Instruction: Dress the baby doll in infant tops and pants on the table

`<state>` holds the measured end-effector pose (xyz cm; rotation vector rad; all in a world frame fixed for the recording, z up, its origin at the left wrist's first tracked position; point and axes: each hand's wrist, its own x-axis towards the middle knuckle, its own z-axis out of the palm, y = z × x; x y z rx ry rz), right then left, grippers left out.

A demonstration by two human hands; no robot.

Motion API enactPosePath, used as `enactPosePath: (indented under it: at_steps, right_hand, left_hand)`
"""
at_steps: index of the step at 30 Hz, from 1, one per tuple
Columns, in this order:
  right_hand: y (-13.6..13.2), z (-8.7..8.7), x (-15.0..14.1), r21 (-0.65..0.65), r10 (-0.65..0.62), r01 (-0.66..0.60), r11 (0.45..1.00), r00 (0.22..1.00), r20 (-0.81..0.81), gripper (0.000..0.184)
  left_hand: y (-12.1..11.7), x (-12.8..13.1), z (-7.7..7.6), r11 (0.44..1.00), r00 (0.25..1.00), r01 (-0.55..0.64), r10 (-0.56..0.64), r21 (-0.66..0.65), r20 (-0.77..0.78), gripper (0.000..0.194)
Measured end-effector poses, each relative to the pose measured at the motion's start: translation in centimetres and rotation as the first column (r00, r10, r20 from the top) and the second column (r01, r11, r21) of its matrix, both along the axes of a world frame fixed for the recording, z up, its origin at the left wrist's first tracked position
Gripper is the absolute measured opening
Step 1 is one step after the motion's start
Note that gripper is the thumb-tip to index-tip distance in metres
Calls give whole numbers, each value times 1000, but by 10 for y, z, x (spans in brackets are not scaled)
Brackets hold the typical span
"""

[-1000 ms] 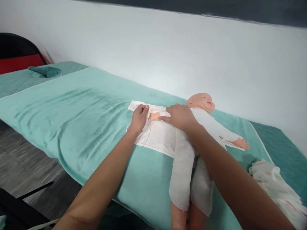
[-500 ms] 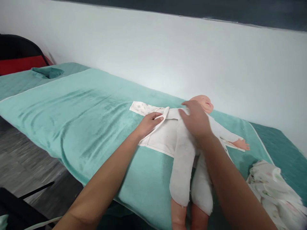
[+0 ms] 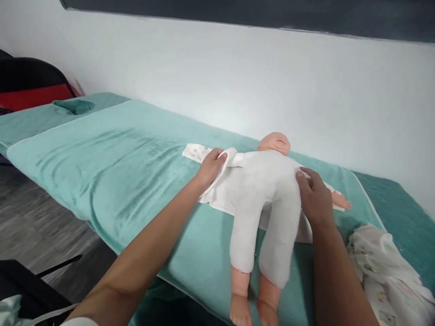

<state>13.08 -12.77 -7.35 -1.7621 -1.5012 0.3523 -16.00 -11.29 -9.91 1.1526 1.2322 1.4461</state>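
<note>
A baby doll with a white cloth body lies on its back, its head toward the wall and bare feet toward me. Beneath it is spread a white baby shirt; one patterned sleeve lies flat to the left. My left hand is closed, pinching the shirt's left front edge between thumb and fingers. At the doll's right side in view, my right hand rests with fingers bent and thumb apart, close to the sleeved arm. Its far fingertips are partly hidden. The doll's hand pokes out of that sleeve.
Crumpled patterned white cloth lies at the right front. A turquoise sheet covers the bed, which runs along a white wall. A red and black chair stands at the far left. A dark object is at the lower left.
My right hand has moved from the doll's chest to its right side. The doll's body and legs have shifted left over the shirt. My left hand keeps its hold on the shirt edge.
</note>
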Motion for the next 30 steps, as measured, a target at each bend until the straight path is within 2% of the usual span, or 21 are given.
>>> enactPosePath:
  at_steps: [3, 8, 10, 13, 17, 19, 22, 24, 25, 28, 30]
  right_hand:
    - [-3, -4, -9, 76, 126, -116, 990, 983, -136, 56]
    - [-2, -19, -29, 123, 317, -292, 948, 877, -361, 59]
    - [-3, -22, -35, 107, 349, -335, 936, 843, -409, 58]
    - [-5, -24, -38, 74, 376, -386, 920, 810, -451, 60]
    - [-4, -27, -36, 39, 371, -398, 917, 811, -453, 62]
    - [-2, -29, -34, 31, 367, -397, 917, 813, -452, 62]
    - [0, -32, -32, 34, 375, -407, 913, 801, -467, 63]
    - [1, -34, -32, 37, 371, -402, 915, 798, -475, 63]
    - [2, -34, -31, 37, 363, -394, 918, 802, -475, 63]
    - [3, -34, -31, 25, 335, -365, 931, 821, -463, 63]
    - [3, -33, -32, 16, 330, -361, 932, 831, -449, 62]
  left_hand:
    - [7, 13, 10, 1000, 1000, -5, 5, -2, -9, 17]
    - [19, 29, 30, 993, 998, 53, -48, 105, -48, 15]
    - [20, 31, 39, 986, 992, 80, -65, 144, -112, 18]
    - [16, 30, 50, 987, 966, 115, -84, 115, -244, 21]
    - [0, 37, 66, 993, 926, 92, -59, 69, -373, 19]
    - [-12, 42, 76, 988, 926, 149, -123, 46, -356, 19]
    - [-32, 47, 85, 927, 899, 374, -361, 6, -249, 18]
    - [-45, 44, 83, 901, 891, 432, -420, 33, -173, 18]
    - [-51, 41, 77, 915, 911, 399, -387, 64, -144, 19]
    - [-68, 25, 48, 983, 988, 128, -115, 130, -99, 20]
    - [-81, 12, 23, 994, 991, -47, 59, 101, -121, 22]
